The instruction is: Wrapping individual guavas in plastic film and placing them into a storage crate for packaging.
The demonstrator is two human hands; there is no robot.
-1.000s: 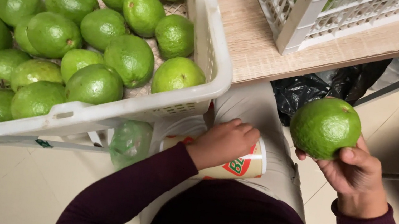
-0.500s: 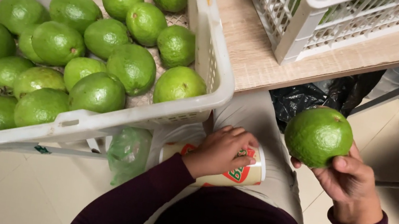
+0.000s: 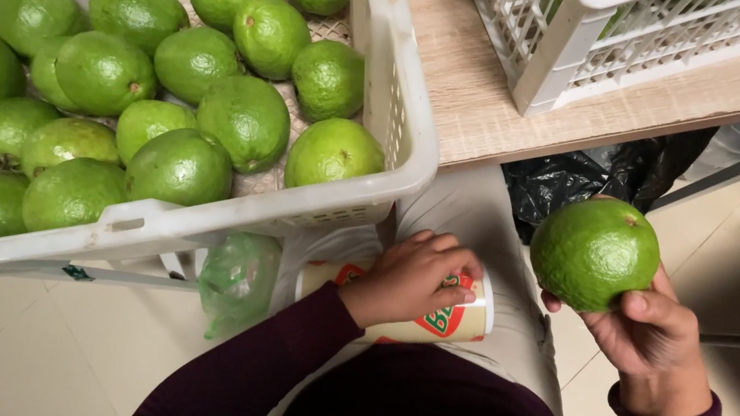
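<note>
Two hands are busy: the right hand (image 3: 656, 338) cups a round green fruit (image 3: 594, 253) out over the floor, where a loosened hold could drop it, while the left hand (image 3: 408, 278) grips a paper cup (image 3: 446, 319) lying sideways on the lap.

A light wooden table (image 3: 506, 101) carries two white plastic crates. The left crate (image 3: 388, 92) overhangs its edge; the other crate (image 3: 552, 59) sits beside it.

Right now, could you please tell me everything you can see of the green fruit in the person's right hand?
The green fruit is round, bright green, finely pebbled, with a small dark stem scar near its top. It looks whole and unblemished. The right hand cups it from below, thumb on its lower side, holding it above the tiled floor, beside the wooden table.
</note>
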